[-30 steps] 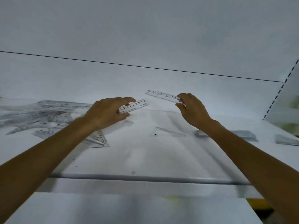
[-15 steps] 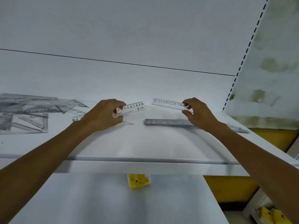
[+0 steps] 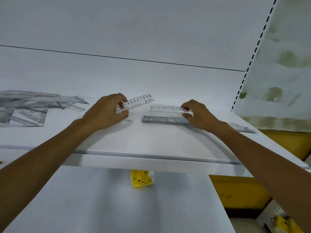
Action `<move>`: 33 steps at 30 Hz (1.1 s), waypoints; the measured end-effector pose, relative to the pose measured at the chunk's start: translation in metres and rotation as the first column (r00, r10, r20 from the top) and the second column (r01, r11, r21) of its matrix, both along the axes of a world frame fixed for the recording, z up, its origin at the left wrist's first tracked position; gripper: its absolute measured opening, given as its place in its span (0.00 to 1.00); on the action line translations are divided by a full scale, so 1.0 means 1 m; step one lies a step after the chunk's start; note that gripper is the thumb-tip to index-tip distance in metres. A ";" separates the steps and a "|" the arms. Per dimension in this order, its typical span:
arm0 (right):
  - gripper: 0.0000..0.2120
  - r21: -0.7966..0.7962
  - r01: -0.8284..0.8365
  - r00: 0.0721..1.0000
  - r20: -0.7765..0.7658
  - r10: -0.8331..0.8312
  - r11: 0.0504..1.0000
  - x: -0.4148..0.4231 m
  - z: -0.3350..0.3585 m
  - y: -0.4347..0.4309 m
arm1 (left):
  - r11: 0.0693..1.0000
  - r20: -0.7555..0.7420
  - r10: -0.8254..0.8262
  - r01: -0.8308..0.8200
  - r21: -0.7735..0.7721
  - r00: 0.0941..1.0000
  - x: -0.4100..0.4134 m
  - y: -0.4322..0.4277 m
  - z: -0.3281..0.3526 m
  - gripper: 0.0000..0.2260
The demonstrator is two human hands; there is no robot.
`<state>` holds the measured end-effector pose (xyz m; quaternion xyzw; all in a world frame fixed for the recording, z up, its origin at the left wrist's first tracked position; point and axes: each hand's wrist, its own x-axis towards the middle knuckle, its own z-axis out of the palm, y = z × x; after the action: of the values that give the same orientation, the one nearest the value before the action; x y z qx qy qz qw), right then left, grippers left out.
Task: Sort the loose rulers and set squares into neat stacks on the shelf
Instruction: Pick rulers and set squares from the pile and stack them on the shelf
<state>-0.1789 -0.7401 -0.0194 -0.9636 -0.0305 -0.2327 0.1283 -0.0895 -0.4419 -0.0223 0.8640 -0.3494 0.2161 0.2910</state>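
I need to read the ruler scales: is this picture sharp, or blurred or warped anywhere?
Head view: digits on the clear plastic ruler in the left hand read sharply; the second clear ruler in the right hand reads fainter; the transparent set-square pile looks smeared; the white shelf edge bows, lens distortion.

Dim, cool, even light; soft shadows under forearms; slight overall blur; wide-angle bending at edges.

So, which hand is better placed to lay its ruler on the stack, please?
The right hand: its clear plastic ruler is parallel and close to the grey stack of rulers. The left hand holds its clear numbered ruler tilted, off to the stack's left.
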 end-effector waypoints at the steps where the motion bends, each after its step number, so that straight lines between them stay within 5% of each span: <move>1: 0.10 -0.002 -0.012 1.000 -0.012 0.012 1.000 0.002 -0.001 0.002 | 1.000 -0.009 -0.006 0.006 0.013 1.000 0.000 -0.001 0.001 0.15; 15: 0.12 0.044 -0.042 0.986 -0.158 0.049 0.998 0.014 -0.013 0.001 | 0.981 -0.017 -0.013 0.016 0.193 1.000 -0.004 -0.005 -0.002 0.17; 22: 0.16 0.005 -0.037 0.985 -0.166 0.037 0.999 0.009 -0.016 0.004 | 0.992 -0.022 -0.013 0.015 0.127 1.000 -0.003 -0.015 -0.003 0.13; 28: 0.17 -0.071 -0.019 0.999 0.047 0.022 0.997 -0.021 -0.021 0.009 | 0.996 -0.023 -0.067 0.068 0.053 0.997 0.006 -0.030 0.002 0.14; 33: 0.14 -0.084 0.101 0.994 -0.036 -0.104 0.991 -0.059 -0.019 0.019 | 0.995 -0.025 -0.095 0.095 -0.004 0.995 0.013 -0.057 0.009 0.15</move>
<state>-0.2384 -0.7216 -0.0379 -0.9728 0.0121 -0.2181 0.0771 -0.0769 -0.4992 -0.0138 0.8485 -0.3863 0.1917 0.3067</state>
